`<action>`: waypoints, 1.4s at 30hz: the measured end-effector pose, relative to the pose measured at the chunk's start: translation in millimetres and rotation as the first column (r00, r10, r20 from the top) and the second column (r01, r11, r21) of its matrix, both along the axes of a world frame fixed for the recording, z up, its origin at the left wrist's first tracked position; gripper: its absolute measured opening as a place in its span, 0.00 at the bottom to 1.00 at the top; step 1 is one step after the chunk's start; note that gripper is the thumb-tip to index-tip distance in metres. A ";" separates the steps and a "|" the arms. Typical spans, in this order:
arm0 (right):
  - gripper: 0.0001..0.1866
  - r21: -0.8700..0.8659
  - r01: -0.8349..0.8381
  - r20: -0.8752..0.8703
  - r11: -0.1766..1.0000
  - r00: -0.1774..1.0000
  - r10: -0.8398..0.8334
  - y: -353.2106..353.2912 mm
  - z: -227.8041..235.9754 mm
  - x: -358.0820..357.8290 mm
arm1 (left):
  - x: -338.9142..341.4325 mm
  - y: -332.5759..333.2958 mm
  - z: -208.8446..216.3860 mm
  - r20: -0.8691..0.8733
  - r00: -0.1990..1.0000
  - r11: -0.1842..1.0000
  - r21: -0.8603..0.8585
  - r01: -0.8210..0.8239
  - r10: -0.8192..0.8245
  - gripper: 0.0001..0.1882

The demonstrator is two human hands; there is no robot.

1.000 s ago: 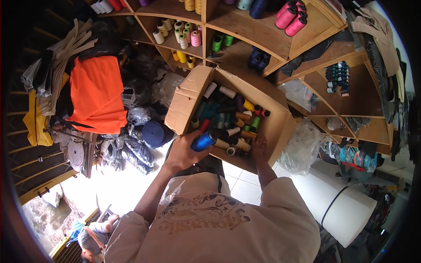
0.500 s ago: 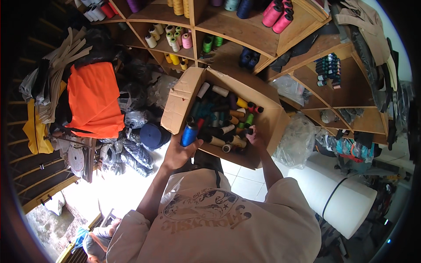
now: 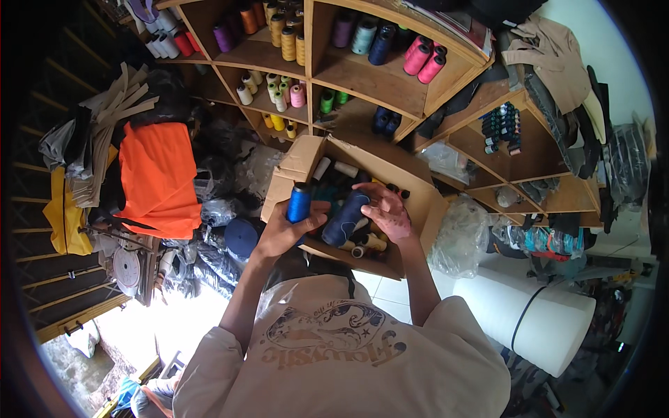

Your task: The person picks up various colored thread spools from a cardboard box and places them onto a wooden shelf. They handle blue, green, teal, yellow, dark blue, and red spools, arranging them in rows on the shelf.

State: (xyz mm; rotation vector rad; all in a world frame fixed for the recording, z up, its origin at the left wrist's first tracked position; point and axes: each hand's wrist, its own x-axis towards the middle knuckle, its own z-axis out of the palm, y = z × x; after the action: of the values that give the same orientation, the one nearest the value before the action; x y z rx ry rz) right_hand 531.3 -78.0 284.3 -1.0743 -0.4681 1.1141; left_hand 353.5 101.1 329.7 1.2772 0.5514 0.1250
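Navy spool (image 3: 345, 220) btwn hands, over carton (image 3: 296, 156)

Long axis near-L to far-R. R hand (image 3: 385, 212) grips its far-R end; L hand (image 3: 284, 230), just L, holds bright-blue spool (image 3: 299, 203), touch w/ navy unclear. Other spools (image 3: 346, 169) inside.

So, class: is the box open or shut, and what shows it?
Open: from above, the box shows its inner wall, and spools are visible inside.

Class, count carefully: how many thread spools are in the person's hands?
2. The bright blue spool is in the left hand; the navy spool is tilted in the right hand. The hands could hide another.
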 end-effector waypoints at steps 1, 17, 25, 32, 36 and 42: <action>0.27 0.015 -0.023 -0.014 1.000 1.000 0.023 9.5 16.6 -4.6 | 0.5 3.9 5.1 0.004 0.999 0.999 -0.022 0.037 -0.037 0.15; 0.05 0.070 0.348 0.564 0.935 0.759 -0.325 71.2 35.5 -56.2 | -20.4 31.5 10.0 0.099 0.992 0.972 -0.226 -0.058 0.083 0.16; 0.03 0.110 0.386 0.920 0.916 0.309 -0.240 82.7 50.2 -64.5 | -26.0 34.7 14.6 0.085 0.990 0.966 -0.242 -0.089 0.113 0.15; 0.05 0.109 0.472 0.986 0.875 0.059 -0.155 69.2 -4.9 -44.3 | -35.2 41.5 4.4 0.120 0.984 0.942 -0.324 -0.086 0.131 0.15; 0.10 0.096 0.543 0.852 0.834 -0.479 0.214 45.3 -41.4 -33.0 | -39.5 46.3 1.6 0.127 0.980 0.920 -0.380 -0.094 0.153 0.16; 0.13 -0.138 0.428 0.908 0.893 0.416 -0.059 51.4 -7.3 -53.9 | -38.5 51.5 9.0 0.131 0.973 0.925 -0.356 -0.134 0.192 0.17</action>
State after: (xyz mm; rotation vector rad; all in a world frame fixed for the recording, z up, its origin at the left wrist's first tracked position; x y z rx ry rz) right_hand 477.4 -26.6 277.0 -1.9994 -0.9203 0.2350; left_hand 315.0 152.6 338.6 0.8679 0.5116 0.2593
